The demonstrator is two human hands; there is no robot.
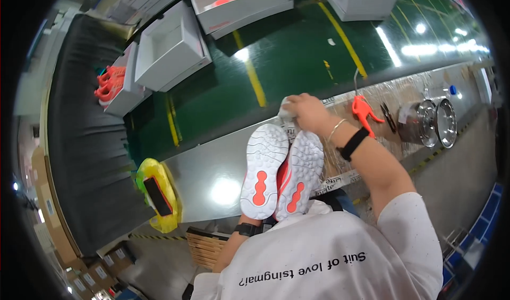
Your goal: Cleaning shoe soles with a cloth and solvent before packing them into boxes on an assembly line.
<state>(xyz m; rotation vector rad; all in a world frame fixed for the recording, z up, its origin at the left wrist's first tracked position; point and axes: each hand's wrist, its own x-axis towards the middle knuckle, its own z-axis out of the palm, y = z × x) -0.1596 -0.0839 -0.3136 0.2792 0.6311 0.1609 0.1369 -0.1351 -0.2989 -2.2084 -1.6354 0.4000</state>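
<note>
A pair of sneakers (264, 156) with white soles and coral patches is held up in front of me, soles facing up. My left hand (252, 220) holds the pair from below; its fingers are hidden behind the shoes. Just beyond the toes, my right hand (308, 112) has its fingers closed on a crumpled white cloth (286, 110). The cloth is close to the tip of the left-hand sole; whether it touches cannot be made out.
A coral air blow gun (364, 114), black tweezers-like tool (388, 118) and metal dishes (425, 123) are on the right. On the left, a phone (158, 196) rests on a yellow bag (172, 183). Beyond the metal ledge (199, 167), white shoeboxes (175, 42) sit on a green belt (223, 87).
</note>
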